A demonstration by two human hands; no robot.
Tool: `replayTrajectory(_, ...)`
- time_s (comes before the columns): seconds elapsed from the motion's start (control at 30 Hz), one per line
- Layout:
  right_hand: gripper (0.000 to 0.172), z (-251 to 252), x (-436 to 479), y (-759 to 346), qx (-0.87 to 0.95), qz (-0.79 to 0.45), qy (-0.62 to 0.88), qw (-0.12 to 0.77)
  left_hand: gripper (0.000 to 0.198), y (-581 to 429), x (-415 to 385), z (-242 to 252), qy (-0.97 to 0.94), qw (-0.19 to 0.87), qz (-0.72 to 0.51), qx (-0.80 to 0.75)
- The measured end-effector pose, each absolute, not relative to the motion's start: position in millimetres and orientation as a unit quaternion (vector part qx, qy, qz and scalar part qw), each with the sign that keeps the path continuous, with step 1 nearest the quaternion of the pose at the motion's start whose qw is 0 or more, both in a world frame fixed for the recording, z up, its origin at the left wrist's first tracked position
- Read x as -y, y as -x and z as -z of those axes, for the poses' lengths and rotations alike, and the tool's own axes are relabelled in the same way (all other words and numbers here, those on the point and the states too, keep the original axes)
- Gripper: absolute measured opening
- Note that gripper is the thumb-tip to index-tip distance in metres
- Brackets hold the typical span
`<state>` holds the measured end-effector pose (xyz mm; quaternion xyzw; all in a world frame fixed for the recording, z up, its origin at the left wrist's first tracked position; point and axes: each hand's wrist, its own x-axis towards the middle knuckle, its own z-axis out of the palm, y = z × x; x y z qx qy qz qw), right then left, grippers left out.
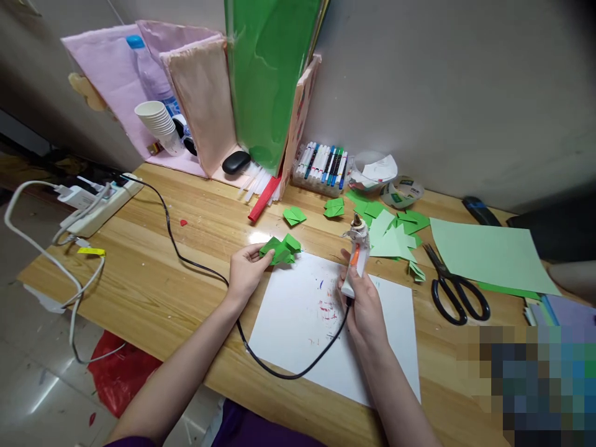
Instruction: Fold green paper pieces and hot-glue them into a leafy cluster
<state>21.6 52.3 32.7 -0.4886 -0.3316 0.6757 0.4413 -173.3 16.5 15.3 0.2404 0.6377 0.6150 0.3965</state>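
Observation:
Between the fingers of my left hand [246, 267] is a folded green paper piece [280, 249], held over the upper left corner of a white sheet [288, 310]. My right hand [365, 304] grips a white glue gun [357, 254] with an orange trigger, its nozzle pointing up and away from me. From the gun's lower end a black cord [288, 376] loops across the sheet toward the left. Red and blue marks show on the sheet. Two small folded green papers [294, 216] lie just beyond my hands.
Black-handled scissors [454, 288] and a pale green sheet [493, 254] lie at the right. A marker box [321, 166], a tape roll [403, 191] and green paper pieces [391, 233] sit at the back. A power strip [102, 208] with cables is at left. Pink holders [200, 93] stand behind.

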Motion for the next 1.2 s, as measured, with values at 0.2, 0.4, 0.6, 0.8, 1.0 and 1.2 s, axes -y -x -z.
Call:
replayTrajectory(0.2, 0.032, -37.7, -44.8, -17.9, 0.354, -0.636, 0.512, 0.456, 0.036, 172.4, -16.0, -12.9, -0.235, 0.402, -0.612, -0.64)
replayTrajectory(0.4, 0.027, -49.1, -42.2, -19.3, 0.332, -0.727, 0.438, 0.412, 0.034, 169.0, -14.7, -14.3, -0.259, 0.38, -0.611, -0.644)
replayTrajectory(0.6, 0.029, -54.6, -39.5, -30.3, 0.5, -0.675, 0.438, 0.321, 0.028, 165.8, -12.1, -14.2, -0.297, 0.331, -0.601, -0.664)
replayTrajectory(0.8, 0.035, -78.8, -41.8, -33.6, 0.591, -0.633, 0.46, 0.197, 0.025, 164.5, -8.5, -14.7, -0.346, 0.286, -0.579, -0.68)
replayTrajectory(1.0, 0.031, -96.4, -53.7, -28.8, 0.612, -0.645, 0.439, 0.128, 0.022, 164.0, -6.9, -17.2, -0.374, 0.263, -0.566, -0.686)
replayTrajectory(1.2, 0.029, -100.6, -61.9, -19.9, 0.644, -0.61, 0.454, 0.081, 0.021, 163.6, -6.1, -17.8, -0.402, 0.232, -0.553, -0.692)
